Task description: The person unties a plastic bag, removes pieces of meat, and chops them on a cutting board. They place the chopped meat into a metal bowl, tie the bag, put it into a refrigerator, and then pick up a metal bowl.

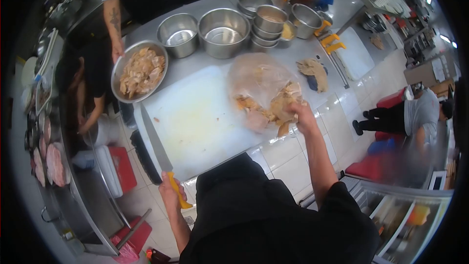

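Observation:
My left hand (172, 196) is closed around the yellow handle of a long knife (155, 139), whose blade lies along the left edge of the white cutting board (195, 117). At the board's right end, my right hand (302, 117) is closed on a clear plastic bag (254, 76) with brownish cooked meat pieces (281, 105) at its near side. Whether the fingers grip film, meat or both is hard to tell. Beyond the board's far left corner, a co-worker's hand (117, 49) holds the rim of a metal bowl (114, 80) of cut meat.
Steel pots (222, 32) and stacked metal containers (267, 24) stand along the table's far side. A crumpled brown cloth (315, 74) lies right of the bag. Yellow-handled tools (333, 44) rest farther right. Another person (420, 117) stands at the right; someone else's arms (95, 112) show at left.

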`<state>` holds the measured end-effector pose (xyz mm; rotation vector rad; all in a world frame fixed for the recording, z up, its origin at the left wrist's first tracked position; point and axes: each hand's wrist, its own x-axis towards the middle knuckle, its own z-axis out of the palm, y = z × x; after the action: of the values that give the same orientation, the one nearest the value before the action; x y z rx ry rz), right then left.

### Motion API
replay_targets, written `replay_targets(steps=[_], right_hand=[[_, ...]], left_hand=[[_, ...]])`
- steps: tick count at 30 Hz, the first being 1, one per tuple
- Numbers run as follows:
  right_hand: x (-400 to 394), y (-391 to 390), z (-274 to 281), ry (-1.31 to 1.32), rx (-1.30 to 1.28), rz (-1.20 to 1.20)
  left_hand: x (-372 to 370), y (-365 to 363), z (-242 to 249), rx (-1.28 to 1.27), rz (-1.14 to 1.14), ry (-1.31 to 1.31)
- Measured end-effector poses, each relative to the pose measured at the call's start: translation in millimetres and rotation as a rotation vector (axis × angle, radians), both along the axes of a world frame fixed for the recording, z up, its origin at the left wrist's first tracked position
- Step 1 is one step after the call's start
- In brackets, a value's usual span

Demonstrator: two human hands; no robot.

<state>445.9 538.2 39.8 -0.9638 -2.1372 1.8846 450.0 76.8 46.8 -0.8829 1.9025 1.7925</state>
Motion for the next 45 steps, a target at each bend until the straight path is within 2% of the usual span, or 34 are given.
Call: replay_targets(steps=[2, 5, 7, 9, 10, 12, 15, 16, 18, 19, 21, 22, 24, 28, 30, 31, 33, 35, 37, 38, 39, 41, 43, 45], right_hand=[[-13, -54, 17, 0.197, -0.480, -0.092], [-48, -121, 31, 0.271, -0.509, 0.007], [-79, -166, 40, 0.337, -0.308, 0.187], [-111, -202, 8, 0.235, 0.399, 0.346], [-119, -225, -1, 0.239, 0.389, 0.361], [-131, -262, -13, 0.024, 0.896, 0.559], [-118, -287, -41, 0.028, 0.984, 0.654], [-111, -291, -35, 0.035, 0.983, 0.669], [-98, -287, -24, 0.271, 0.858, 0.603], [-98, -278, -29, 0.273, 0.856, 0.620], [-105, -253, -51, 0.505, 0.729, 0.609], [-109, -242, -62, 0.510, 0.726, 0.616], [-114, -229, -77, 0.429, 0.451, 0.809], [-101, -231, -74, 0.488, 0.524, 0.709], [-93, -230, -67, 0.437, 0.727, 0.637], [-92, -230, -64, 0.435, 0.717, 0.629], [-92, -227, -60, 0.500, 0.776, 0.761], [-90, -243, -78, 0.508, 0.724, 0.657], [-86, -259, -79, 0.519, 0.671, 0.557], [-84, -265, -75, 0.446, 0.625, 0.548], [-82, -268, -73, 0.373, 0.577, 0.540], [-82, -259, -73, 0.450, 0.586, 0.508], [-85, -247, -71, 0.519, 0.594, 0.476], [-90, -233, -66, 0.521, 0.669, 0.277]], left_hand=[[1, -1, 1, -0.003, 0.030, -0.010], [4, -3, 0, -0.005, 0.063, -0.022], [6, -3, 3, -0.021, 0.058, -0.012], [9, -7, 5, -0.036, 0.074, 0.003], [10, -8, 5, -0.037, 0.066, 0.020], [13, -10, 9, -0.054, 0.093, 0.032], [17, -15, 9, -0.115, 0.088, 0.060], [19, -17, 9, -0.137, 0.079, 0.053], [25, -18, 9, -0.159, 0.086, 0.036], [28, -17, 10, -0.181, 0.059, 0.041], [31, -13, 12, -0.203, 0.041, 0.048], [32, -8, 13, -0.227, 0.012, 0.044], [33, 0, 13, -0.252, -0.017, 0.038], [35, 9, -7, -0.253, -0.130, 0.110], [35, 12, -10, -0.247, -0.168, 0.116], [33, 16, -2, -0.205, -0.156, 0.060], [31, 14, 0, -0.230, -0.179, 0.009], [32, 16, -6, -0.249, -0.205, -0.045], [31, 22, -20, -0.376, -0.268, 0.084], [29, 27, -23, -0.379, -0.267, 0.086], [24, 33, -23, -0.427, -0.267, 0.203], [14, 42, -21, -0.528, -0.272, 0.340], [3, 49, 10, -0.502, -0.245, 0.366], [3, 53, 19, -0.473, -0.219, 0.380]])
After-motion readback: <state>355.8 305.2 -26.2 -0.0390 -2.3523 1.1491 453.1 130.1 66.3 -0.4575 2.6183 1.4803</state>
